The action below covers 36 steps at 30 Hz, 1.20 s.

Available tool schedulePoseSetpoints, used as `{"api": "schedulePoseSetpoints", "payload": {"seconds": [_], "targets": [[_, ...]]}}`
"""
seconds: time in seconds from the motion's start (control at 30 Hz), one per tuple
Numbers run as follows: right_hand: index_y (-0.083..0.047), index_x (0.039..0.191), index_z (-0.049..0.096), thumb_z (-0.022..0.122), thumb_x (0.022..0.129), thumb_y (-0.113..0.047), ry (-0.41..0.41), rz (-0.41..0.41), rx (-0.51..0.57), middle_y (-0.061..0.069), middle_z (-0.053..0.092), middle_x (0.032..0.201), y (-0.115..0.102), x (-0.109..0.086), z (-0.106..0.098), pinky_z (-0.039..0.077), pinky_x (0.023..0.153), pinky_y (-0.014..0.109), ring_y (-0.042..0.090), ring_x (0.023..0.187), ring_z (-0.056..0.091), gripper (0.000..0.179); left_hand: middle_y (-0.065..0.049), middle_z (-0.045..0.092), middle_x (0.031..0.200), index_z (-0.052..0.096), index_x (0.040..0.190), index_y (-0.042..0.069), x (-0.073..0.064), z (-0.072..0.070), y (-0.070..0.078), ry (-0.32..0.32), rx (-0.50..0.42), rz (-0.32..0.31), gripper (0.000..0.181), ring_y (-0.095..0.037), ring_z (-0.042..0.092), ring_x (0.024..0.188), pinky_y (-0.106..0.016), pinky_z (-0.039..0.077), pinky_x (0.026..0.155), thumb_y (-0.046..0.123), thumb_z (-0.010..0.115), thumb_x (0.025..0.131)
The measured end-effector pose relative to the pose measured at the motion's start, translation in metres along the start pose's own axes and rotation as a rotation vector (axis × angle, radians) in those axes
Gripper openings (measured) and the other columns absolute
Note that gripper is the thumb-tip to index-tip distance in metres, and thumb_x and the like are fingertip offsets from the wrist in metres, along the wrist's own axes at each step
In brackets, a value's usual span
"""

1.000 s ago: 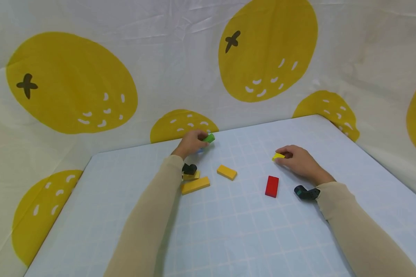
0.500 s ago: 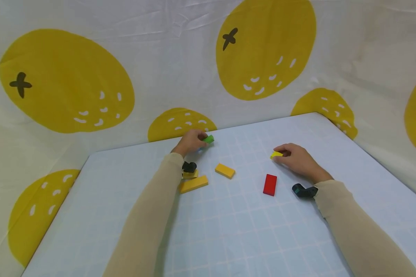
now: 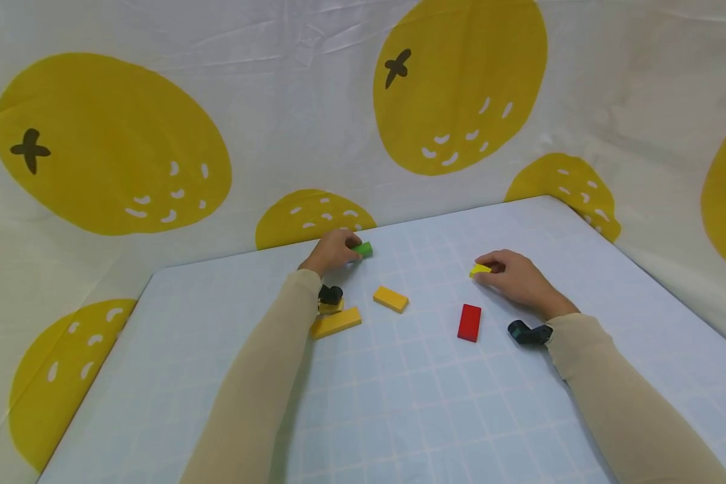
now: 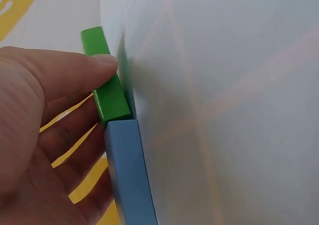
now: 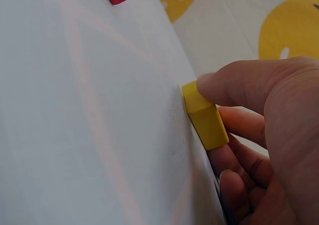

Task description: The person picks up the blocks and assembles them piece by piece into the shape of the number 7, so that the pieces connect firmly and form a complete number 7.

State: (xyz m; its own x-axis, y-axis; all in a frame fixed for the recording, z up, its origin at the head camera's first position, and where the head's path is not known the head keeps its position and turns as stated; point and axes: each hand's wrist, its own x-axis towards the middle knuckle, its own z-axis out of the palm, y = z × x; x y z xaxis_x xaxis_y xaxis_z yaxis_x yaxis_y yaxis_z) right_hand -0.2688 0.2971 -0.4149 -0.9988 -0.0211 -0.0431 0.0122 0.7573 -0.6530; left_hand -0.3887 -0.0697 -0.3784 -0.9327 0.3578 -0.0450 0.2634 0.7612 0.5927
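Note:
My left hand (image 3: 331, 251) is at the far side of the table, pinching a green block (image 3: 364, 250) between thumb and fingers. In the left wrist view the green block's lower end meets the end of a blue block (image 4: 128, 170) lying along the table, with the other fingers beside it. My arm and hand hide the blue block from the head view. On the right, my right hand (image 3: 520, 281) pinches a small yellow block (image 5: 207, 122) with angled faces, low at the tabletop. A red block (image 3: 469, 323) lies flat to the left of that hand.
Between the hands lies an orange-yellow block (image 3: 390, 299). A longer orange-yellow block (image 3: 337, 323) rests by the left forearm, with a paler yellow block (image 3: 331, 306) partly hidden behind the wrist camera. A fruit-print curtain (image 3: 314, 128) rises behind the table's far edge.
The green block in my left hand has come down and lies more level, and the blue block under it has gone out of sight in the head view. My right hand stays nearly still.

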Motion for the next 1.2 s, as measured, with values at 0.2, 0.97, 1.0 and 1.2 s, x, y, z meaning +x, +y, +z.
{"api": "schedulePoseSetpoints", "payload": {"seconds": [0.2,0.97,1.0,1.2], "targets": [[-0.009,0.137,0.058,0.066,0.096,-0.034,0.007,-0.001,-0.004,0.017,0.055,0.129,-0.001,0.000,-0.001,0.046,0.097,0.050,0.034,0.113,0.048,0.048,-0.007,0.063,0.120,0.067,0.125,0.006,-0.001,0.001,0.001,-0.004,0.013,-0.004,0.034,-0.023,0.057,0.107,-0.038,0.046,0.098,0.012,0.072,0.092],[-0.009,0.137,0.057,0.066,0.097,-0.034,-0.002,0.003,-0.007,0.016,0.055,0.128,0.001,-0.001,0.000,0.046,0.097,0.050,0.034,0.112,0.048,0.049,-0.006,0.063,0.123,0.066,0.127,0.008,-0.005,-0.001,-0.005,-0.039,0.001,-0.027,0.032,-0.022,0.056,0.108,-0.039,0.046,0.099,0.013,0.067,0.096],[-0.009,0.137,0.058,0.066,0.096,-0.034,-0.001,0.002,-0.007,0.016,0.055,0.128,0.001,-0.001,-0.001,0.046,0.097,0.050,0.034,0.112,0.048,0.048,-0.006,0.063,0.123,0.066,0.127,0.009,-0.005,-0.001,-0.005,-0.039,0.001,-0.030,0.032,-0.022,0.056,0.108,-0.039,0.046,0.099,0.013,0.067,0.096],[-0.009,0.137,0.058,0.066,0.097,-0.033,0.004,0.005,-0.004,0.016,0.055,0.128,-0.001,-0.001,-0.001,0.047,0.096,0.049,0.033,0.112,0.049,0.048,-0.005,0.063,0.123,0.065,0.128,0.009,-0.005,-0.003,-0.009,-0.040,0.002,-0.029,0.033,-0.022,0.056,0.108,-0.040,0.046,0.100,0.014,0.067,0.096]]}}
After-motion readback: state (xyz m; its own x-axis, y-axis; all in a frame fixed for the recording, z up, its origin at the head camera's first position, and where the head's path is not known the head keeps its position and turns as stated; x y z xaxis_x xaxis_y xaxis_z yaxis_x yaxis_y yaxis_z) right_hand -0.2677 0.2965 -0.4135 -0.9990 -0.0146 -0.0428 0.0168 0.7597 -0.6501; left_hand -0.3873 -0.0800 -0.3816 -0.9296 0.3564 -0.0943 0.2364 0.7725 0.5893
